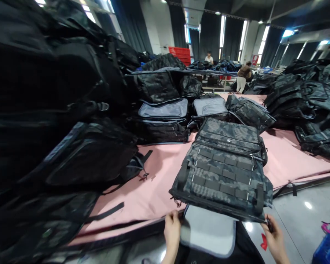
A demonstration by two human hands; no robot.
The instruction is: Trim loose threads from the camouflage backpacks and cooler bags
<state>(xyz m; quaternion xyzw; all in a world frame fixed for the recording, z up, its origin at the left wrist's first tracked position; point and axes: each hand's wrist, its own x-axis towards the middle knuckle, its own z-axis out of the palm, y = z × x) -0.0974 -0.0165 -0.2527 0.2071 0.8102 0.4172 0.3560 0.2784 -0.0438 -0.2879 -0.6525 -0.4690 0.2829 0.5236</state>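
A dark camouflage backpack (222, 168) with rows of webbing straps lies in front of me on the pink table cover. Its light grey lined flap (209, 231) hangs open over the table's front edge. My left hand (172, 229) is closed, fingers pinched on the backpack's edge beside the top left of that flap. At the bag's near right corner, my right hand (273, 233) is closed around the black edge; whether a zip pull lies under its fingers I cannot make out.
Dark backpacks are heaped high at the left (85, 154), with another pile at the right (305, 95). Behind my bag, open bags show grey linings (163, 109). The pink-covered table (154, 176) ends near my hands. Two people (243, 76) work farther back. A blue bag (328, 244) lies lower right.
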